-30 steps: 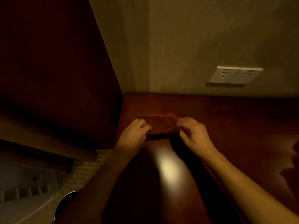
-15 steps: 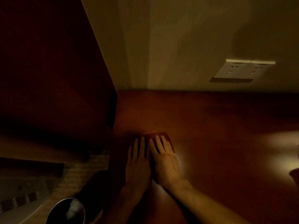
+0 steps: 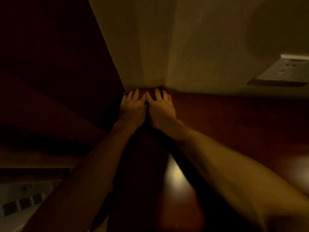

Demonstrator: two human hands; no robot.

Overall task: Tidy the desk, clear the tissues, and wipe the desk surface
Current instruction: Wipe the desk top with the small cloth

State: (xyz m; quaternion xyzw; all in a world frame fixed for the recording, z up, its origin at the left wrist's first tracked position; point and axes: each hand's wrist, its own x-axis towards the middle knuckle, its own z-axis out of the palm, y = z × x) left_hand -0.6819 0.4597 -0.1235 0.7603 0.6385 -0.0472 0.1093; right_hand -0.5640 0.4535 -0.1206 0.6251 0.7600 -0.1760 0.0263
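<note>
A folded reddish-brown cloth (image 3: 147, 91) lies on the dark red wooden desk (image 3: 225, 118), pushed into the far left corner where the desk meets the wall. My left hand (image 3: 133, 106) and my right hand (image 3: 160, 108) lie side by side flat on the cloth, fingers straight and spread, pressing it down. Most of the cloth is hidden under my fingers. The room is dim.
A white double wall socket (image 3: 284, 71) sits on the beige wall at the right. A dark wooden panel (image 3: 58, 72) borders the desk's left side. Lower left, beyond the desk's edge, a pale surface with ribbed objects (image 3: 21, 205) shows.
My hands went from pinching the cloth's two ends to lying flat on it, then slid it away from me into the desk's far corner by the wall.
</note>
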